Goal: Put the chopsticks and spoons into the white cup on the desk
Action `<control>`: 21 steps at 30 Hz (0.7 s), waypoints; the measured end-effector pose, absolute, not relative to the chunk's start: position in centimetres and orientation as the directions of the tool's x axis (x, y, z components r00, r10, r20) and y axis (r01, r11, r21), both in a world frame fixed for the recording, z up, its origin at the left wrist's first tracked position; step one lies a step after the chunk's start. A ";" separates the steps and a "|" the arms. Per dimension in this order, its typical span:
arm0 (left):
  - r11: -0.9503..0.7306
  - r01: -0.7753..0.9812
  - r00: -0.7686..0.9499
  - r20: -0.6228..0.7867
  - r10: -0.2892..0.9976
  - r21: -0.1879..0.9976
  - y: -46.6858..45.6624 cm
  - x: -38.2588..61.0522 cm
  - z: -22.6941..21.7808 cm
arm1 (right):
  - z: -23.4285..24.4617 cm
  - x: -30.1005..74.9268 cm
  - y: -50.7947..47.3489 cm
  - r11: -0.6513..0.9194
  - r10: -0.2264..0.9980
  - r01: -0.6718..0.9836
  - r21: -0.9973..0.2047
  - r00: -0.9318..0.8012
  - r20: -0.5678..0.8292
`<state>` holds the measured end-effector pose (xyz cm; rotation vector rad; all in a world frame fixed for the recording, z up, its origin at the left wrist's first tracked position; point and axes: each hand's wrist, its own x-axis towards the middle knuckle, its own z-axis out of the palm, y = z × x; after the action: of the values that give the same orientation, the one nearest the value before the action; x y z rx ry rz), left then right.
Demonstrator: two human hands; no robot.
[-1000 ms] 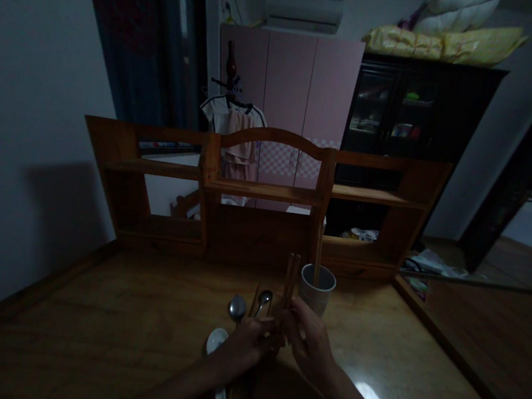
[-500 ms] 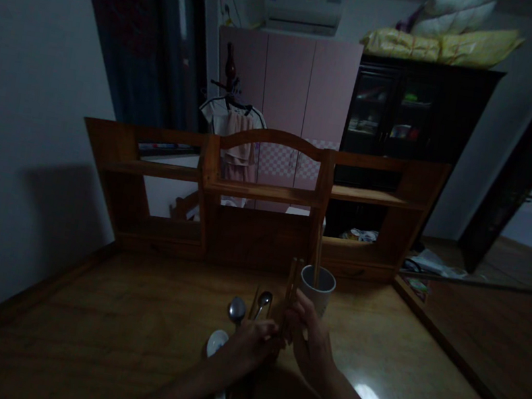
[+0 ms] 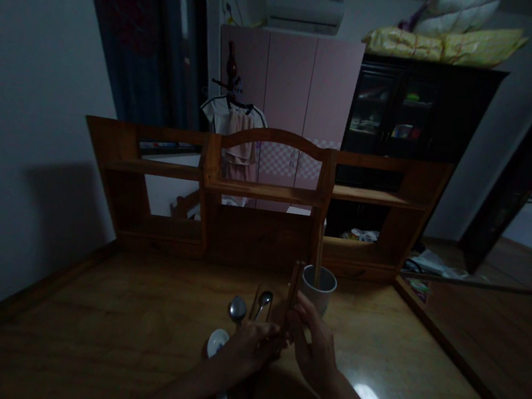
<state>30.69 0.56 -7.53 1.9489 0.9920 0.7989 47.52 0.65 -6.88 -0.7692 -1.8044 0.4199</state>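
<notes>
My right hand (image 3: 311, 346) is closed around a pair of wooden chopsticks (image 3: 294, 282), held upright just left of a white cup (image 3: 317, 290). More chopsticks stand in that cup. My left hand (image 3: 251, 347) is closed at the lower end of the same pair, touching my right hand. Two metal spoons (image 3: 250, 305) lie on the wooden table just beyond my left hand. A white ceramic spoon (image 3: 217, 342) lies partly under my left wrist.
A wooden desk shelf (image 3: 262, 189) stands along the table's far edge behind the cup. A raised wooden rim (image 3: 448, 350) borders the table on the right. Wardrobes and a dark cabinet fill the room behind.
The chopstick pair has shifted slightly right, closer to the cup. Both hands stayed closed on it, my right hand sliding a little up and right.
</notes>
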 end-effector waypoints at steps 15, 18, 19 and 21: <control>-0.415 0.329 0.518 0.205 0.830 0.848 0.7 30.6 -7.7 | -6.6 47.7 0.5 0.735 0.673 0.308 -0.605 -0.218 0.707; -0.411 0.298 0.537 0.205 0.819 0.862 0.7 30.6 -7.7 | -6.4 47.8 0.4 0.741 0.665 0.298 -0.601 -0.205 0.718; -0.406 0.296 0.538 0.201 0.819 0.865 0.8 30.6 -7.8 | -6.3 47.8 0.4 0.741 0.665 0.294 -0.603 -0.198 0.720; -0.409 0.303 0.529 0.205 0.823 0.861 0.8 30.7 -7.9 | -6.3 47.8 0.4 0.734 0.673 0.286 -0.616 -0.184 0.716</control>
<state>30.71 0.82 -7.85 1.9574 0.9174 0.8119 47.80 0.37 -6.27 -0.7565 -1.7717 0.4134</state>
